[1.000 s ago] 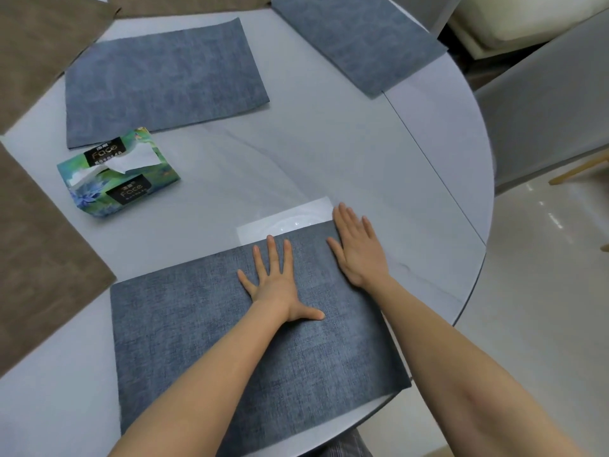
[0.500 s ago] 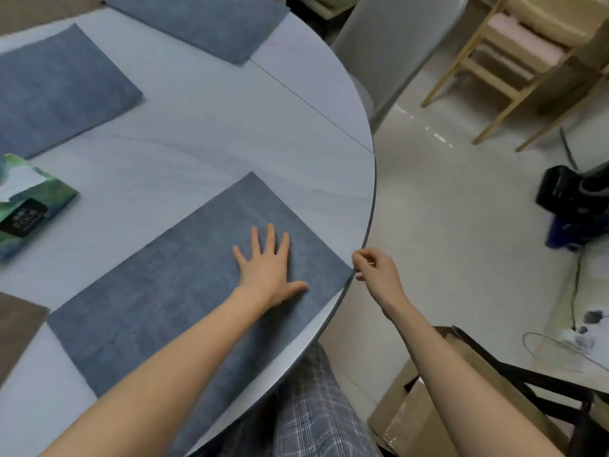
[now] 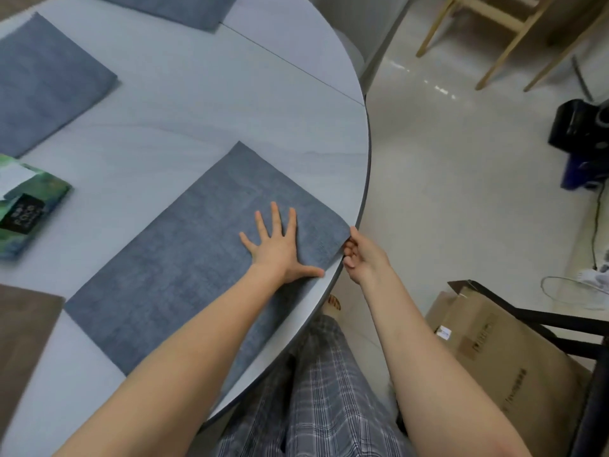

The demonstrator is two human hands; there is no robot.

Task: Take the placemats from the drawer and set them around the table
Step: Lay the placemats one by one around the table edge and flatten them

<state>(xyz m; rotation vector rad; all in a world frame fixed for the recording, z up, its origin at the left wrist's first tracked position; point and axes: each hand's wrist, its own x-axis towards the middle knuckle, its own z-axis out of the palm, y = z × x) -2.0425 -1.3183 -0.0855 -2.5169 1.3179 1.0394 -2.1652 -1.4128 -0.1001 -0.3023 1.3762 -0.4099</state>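
A blue-grey placemat lies on the round pale table, its near right corner at the table's rim. My left hand presses flat on the mat's right part, fingers spread. My right hand pinches the mat's right corner at the table edge. Another blue placemat lies at the far left, and a third at the top. The corner of a brown placemat shows at the left edge.
A green tissue pack sits on the table's left side. A cardboard box and a black chair frame stand at the lower right. Wooden chair legs and a dark appliance stand on the floor beyond.
The view has swung right. My right hand left the mat's top, moved off the table's edge, then came back and took the mat's corner. My left hand stays pressed on the mat.
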